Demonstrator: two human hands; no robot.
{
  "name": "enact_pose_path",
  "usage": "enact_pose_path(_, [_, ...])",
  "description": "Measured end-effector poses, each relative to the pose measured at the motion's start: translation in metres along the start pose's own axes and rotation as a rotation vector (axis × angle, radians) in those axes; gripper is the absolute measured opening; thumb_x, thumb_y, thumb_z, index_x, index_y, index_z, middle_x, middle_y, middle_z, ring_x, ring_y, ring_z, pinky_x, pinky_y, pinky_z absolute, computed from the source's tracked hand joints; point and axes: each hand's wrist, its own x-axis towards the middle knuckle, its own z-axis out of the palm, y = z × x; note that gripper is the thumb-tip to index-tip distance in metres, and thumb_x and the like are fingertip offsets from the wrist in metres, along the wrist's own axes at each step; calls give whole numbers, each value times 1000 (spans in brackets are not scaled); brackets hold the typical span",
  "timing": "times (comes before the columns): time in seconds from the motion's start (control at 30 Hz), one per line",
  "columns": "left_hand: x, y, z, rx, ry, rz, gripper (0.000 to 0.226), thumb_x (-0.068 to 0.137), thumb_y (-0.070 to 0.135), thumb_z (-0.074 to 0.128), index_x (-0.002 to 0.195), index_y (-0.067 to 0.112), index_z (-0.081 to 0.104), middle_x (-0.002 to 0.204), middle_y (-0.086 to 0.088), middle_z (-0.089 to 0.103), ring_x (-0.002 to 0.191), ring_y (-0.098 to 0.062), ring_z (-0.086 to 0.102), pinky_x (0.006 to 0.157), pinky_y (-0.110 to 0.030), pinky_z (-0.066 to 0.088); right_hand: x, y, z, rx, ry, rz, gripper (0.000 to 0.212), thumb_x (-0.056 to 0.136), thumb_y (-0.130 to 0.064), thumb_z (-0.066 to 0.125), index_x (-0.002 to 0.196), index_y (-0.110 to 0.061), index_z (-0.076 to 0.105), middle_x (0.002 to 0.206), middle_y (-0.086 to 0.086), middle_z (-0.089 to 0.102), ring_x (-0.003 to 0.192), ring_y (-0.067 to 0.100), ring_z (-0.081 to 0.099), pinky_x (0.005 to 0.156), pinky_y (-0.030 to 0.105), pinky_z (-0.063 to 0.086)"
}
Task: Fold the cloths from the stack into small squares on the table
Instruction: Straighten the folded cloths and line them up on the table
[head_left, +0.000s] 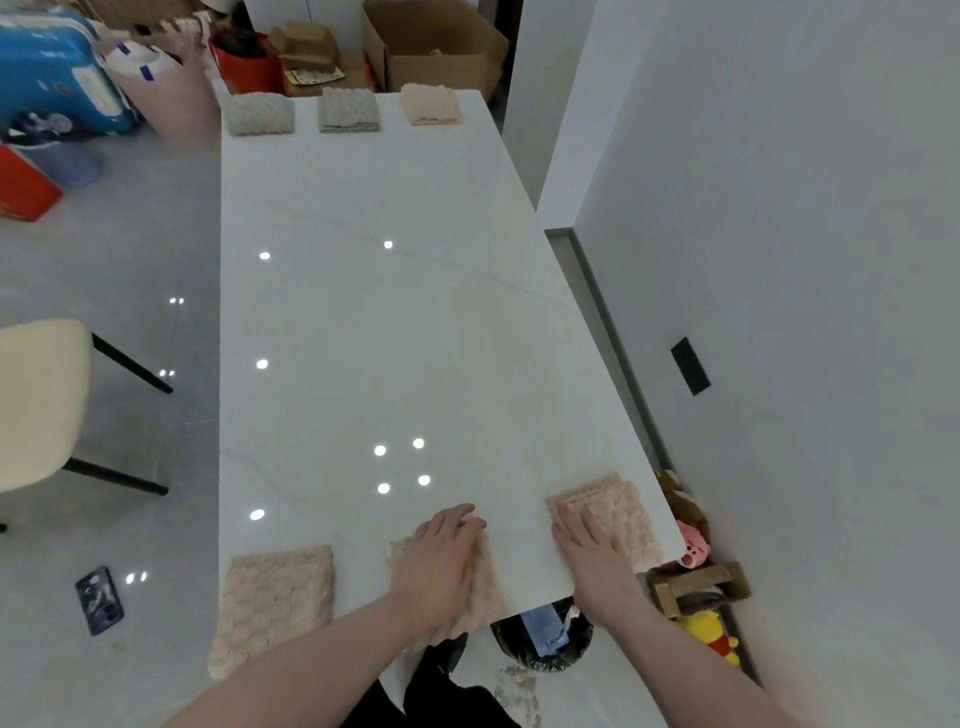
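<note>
A long white desk (363, 338) runs away from the camera, its far end lined with three folded cloths: a grey one (258, 114) on the left, a second grey one (348, 109) in the middle and a beige one (430, 104) on the right. Three more beige cloths lie along the near edge. The left cloth (275, 603) lies flat and untouched, overhanging the edge a little. The middle cloth (483, 582) sits under the left hand (441, 561), whose straight fingers press flat on it rather than grip it. The right cloth (613, 514), at the desk's near right corner, is under the right hand (592, 545), which also lies flat with fingers extended, pressing down.

The step in hand appears to be smoothing or squaring two folded pieces at once; both look already folded, though how many layers each holds cannot be told. No unfolded stack is visible on the desk, so folding seems close to done. The next move likely calls for lifting both palms straight off without dragging the fabric, then checking the left piece, which looks larger and may need another fold.

Beside the desk stand a cream chair (36, 405), boxes (431, 47) and a phone (98, 600) on the floor.
</note>
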Motion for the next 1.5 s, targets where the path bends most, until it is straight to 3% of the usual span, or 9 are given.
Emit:
enact_pose_path(0.2, [-64, -26, 3, 83, -62, 13, 60, 92, 31, 36, 151, 27, 36, 164, 2, 25, 150, -21, 24, 124, -42, 19, -13, -16, 7, 114, 100, -130, 69, 104, -25, 43, 163, -29, 8, 168, -7, -18, 157, 23, -9, 128, 44, 11])
enact_pose_path(0.33, [-92, -59, -6, 92, 95, -168, 57, 90, 31, 42, 146, 25, 44, 159, -1, 35, 146, -24, 35, 124, -38, 14, -29, -78, 24, 457, 81, -125, 66, 102, -42, 45, 161, -32, 17, 168, -9, 13, 151, 15, 22, 123, 32, 25])
enact_pose_path(0.6, [-122, -133, -53, -24, -13, -791, 83, 90, 63, 45, 159, 40, 5, 169, 3, -8, 155, -32, -7, 120, -61, 14, -12, -130, 33, 881, 82, 327, 46, 96, -28, 59, 139, -17, 46, 132, 5, 52, 110, 20, 57, 96, 36, 50])
enact_pose_path(0.9, [-120, -121, -48, -207, -90, -1007, 86, 89, 61, 47, 159, 24, 13, 165, -8, 5, 147, -38, 19, 116, -46, 31, -3, -107, 26, 958, 83, 414, 17, 96, -8, 51, 105, -16, 63, 108, 7, 67, 90, 20, 60, 80, 31, 50])
enact_pose_path(1.07, [-116, -105, -54, -199, -80, -1062, 87, 91, 55, 45, 160, 23, 4, 168, -4, -6, 151, -38, 9, 118, -53, 26, -9, -115, 32, 781, 290, 302, 26, 96, -11, 51, 121, -20, 55, 128, 5, 51, 104, 20, 49, 88, 34, 44])
enact_pose_path(1.13, [-119, -106, -51, -51, -47, -886, 85, 93, 52, 39, 161, 25, -4, 169, -2, -16, 154, -37, -5, 123, -56, 12, -14, -126, 31, 602, 355, 161, 41, 95, -19, 54, 136, -21, 50, 141, 1, 43, 119, 21, 44, 95, 34, 44])
enact_pose_path(1.23, [-124, -109, -44, 10, -106, -584, 81, 95, 49, 37, 162, 29, -4, 169, 2, -17, 155, -31, -15, 125, -56, 3, -21, -149, 35, 339, 271, -71, 63, 94, -30, 48, 155, -25, 32, 165, 1, 21, 148, 24, 25, 121, 42, 29])
enact_pose_path(1.37, [-128, -110, -37, 20, -243, -579, 84, 95, 55, 37, 161, 27, -8, 169, 1, -15, 155, -32, -13, 125, -57, 3, -28, -172, 51, 264, 119, -73, 71, 97, -45, 40, 161, -32, 13, 170, -2, -7, 157, 23, -5, 127, 49, 4])
enact_pose_path(1.5, [-125, -109, -44, 38, -255, -597, 85, 94, 56, 39, 162, 25, -2, 170, 0, -7, 156, -32, -3, 124, -57, 11, -24, -179, 57, 284, 106, -13, 72, 99, -50, 37, 162, -31, 9, 170, -1, -9, 157, 24, -6, 126, 53, 5])
